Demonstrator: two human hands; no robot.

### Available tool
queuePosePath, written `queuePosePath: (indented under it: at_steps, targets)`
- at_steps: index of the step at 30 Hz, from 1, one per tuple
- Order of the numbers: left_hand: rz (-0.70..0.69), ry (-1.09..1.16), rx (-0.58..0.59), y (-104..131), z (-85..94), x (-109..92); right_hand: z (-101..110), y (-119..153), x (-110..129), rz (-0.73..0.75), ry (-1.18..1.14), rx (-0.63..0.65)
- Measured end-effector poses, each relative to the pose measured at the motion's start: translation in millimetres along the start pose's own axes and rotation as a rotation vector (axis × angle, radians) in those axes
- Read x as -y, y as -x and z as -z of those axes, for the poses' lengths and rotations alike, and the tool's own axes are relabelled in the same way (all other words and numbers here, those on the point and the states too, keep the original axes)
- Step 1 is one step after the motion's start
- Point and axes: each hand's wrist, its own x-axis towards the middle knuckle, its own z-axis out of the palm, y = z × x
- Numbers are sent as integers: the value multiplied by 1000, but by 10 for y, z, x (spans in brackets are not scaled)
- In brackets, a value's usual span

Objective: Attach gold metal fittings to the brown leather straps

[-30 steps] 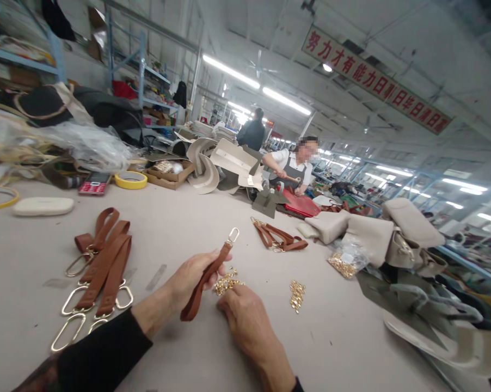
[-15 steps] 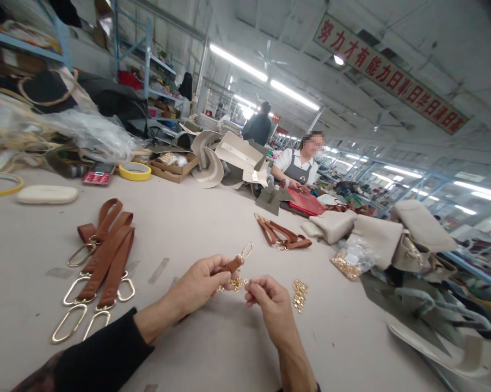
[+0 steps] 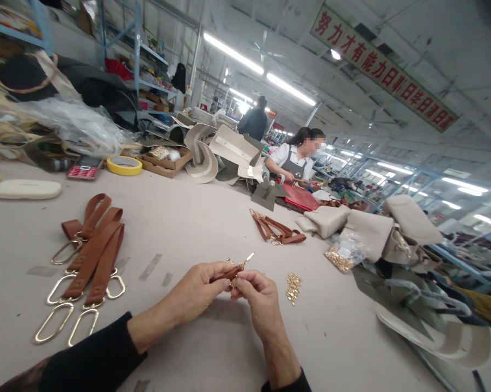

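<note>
My left hand [image 3: 210, 280] pinches a short brown leather strap [image 3: 234, 271] above the table. A gold oval ring [image 3: 249, 258] sticks out from the strap's far end, seen edge-on. My right hand [image 3: 259, 294] is closed, fingertips pressed to the strap beside the left ones. A small gold metal piece seems to sit between them, mostly hidden. To the right lies a small pile of gold metal pieces [image 3: 293, 288]. On the left rest several brown leather straps [image 3: 96, 261] with large gold oval rings [image 3: 54, 323].
More brown straps [image 3: 276, 228] lie farther back. A bag of gold pieces [image 3: 343, 256] sits near beige bags [image 3: 368, 234] on the right. Yellow tape [image 3: 124, 165], a cardboard box [image 3: 166, 163] and a white case [image 3: 27, 189] stand at the back left. A co-worker [image 3: 296, 155] sits across the table.
My right hand has moved left and up against the strap, carrying the tiny gold piece it pinched. The ring has turned edge-on. The whole view has shifted slightly.
</note>
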Motion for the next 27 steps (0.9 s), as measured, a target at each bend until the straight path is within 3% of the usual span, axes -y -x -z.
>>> queuePosePath:
  at_steps: [5,17,22,27]
  targets:
    - [32,-86,-13,14,3,-8,-5,-2,-5,29,51,6]
    - [10,-387,-132,21,55,189,-51,6,36,56,45,-22]
    - [-70,-485,-160,-16,119,416,-56,8,6,43,33,-6]
    - [-250,-562,-235,-80,194,729,-81,-1,-17,55,-23,-16]
